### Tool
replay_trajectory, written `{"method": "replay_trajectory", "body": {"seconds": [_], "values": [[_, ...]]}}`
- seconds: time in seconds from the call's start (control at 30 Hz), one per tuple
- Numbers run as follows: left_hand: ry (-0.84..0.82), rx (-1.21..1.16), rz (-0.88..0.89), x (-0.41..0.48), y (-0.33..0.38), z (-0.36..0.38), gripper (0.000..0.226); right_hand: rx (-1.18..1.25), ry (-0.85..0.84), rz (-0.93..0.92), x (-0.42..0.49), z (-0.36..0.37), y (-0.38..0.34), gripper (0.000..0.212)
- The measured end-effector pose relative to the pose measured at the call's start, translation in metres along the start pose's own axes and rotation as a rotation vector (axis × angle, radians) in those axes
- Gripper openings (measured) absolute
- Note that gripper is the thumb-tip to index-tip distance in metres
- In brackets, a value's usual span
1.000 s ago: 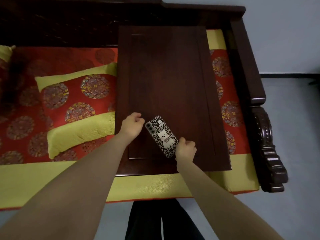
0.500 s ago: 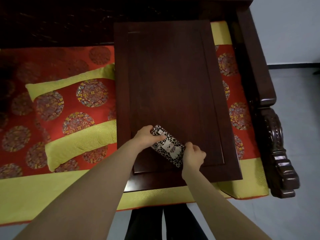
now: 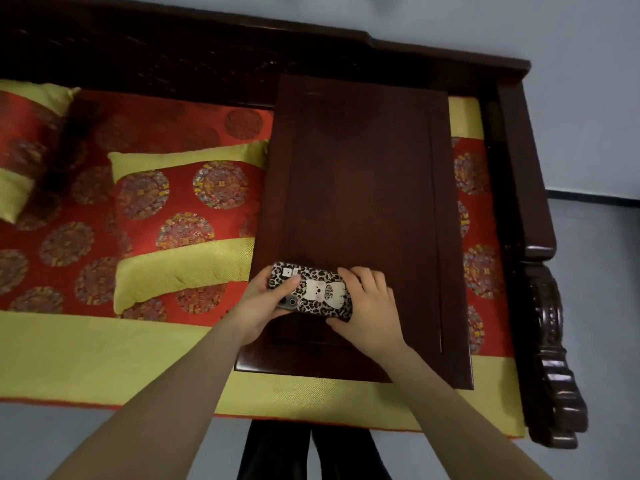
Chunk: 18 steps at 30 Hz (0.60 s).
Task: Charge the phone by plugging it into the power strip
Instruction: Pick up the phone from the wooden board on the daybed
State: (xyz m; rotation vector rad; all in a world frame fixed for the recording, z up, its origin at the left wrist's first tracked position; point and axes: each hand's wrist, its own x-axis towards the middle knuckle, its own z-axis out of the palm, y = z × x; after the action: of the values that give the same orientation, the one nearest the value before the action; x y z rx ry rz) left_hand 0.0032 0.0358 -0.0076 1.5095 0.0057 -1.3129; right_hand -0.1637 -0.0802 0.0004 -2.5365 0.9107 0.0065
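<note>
Your left hand (image 3: 258, 303) and right hand (image 3: 369, 306) both gripped the leopard-case phone (image 3: 313, 291) over the counter's (image 3: 363, 174) 6 o'clock edge

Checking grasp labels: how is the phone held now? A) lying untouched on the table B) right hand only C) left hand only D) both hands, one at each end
D: the left hand grips one end of the leopard-print phone and the right hand the other, over the dark wooden table.
</note>
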Motion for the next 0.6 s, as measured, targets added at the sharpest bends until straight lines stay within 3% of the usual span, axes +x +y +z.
{"method": "replay_trajectory", "body": {"seconds": [0.13, 0.27, 0.4, 0.6], "values": [[0.109, -0.168, 0.072, -0.045, -0.018, -0.024, 0.041, -0.008, -0.083, -0.238, 0.003, -0.01, -0.025, 0.086], [0.283, -0.224, 0.172, -0.101, -0.033, -0.061, 0.025, -0.112, -0.186, -0.47, 0.005, -0.009, -0.081, 0.09], [0.463, -0.362, 0.222, -0.168, -0.042, -0.12, 0.009, -0.16, -0.266, -0.666, 0.004, 0.004, -0.168, 0.085], [0.731, -0.643, 0.277, -0.28, -0.089, -0.235, 0.021, -0.154, -0.367, -0.999, -0.026, 0.049, -0.335, 0.086]]}}
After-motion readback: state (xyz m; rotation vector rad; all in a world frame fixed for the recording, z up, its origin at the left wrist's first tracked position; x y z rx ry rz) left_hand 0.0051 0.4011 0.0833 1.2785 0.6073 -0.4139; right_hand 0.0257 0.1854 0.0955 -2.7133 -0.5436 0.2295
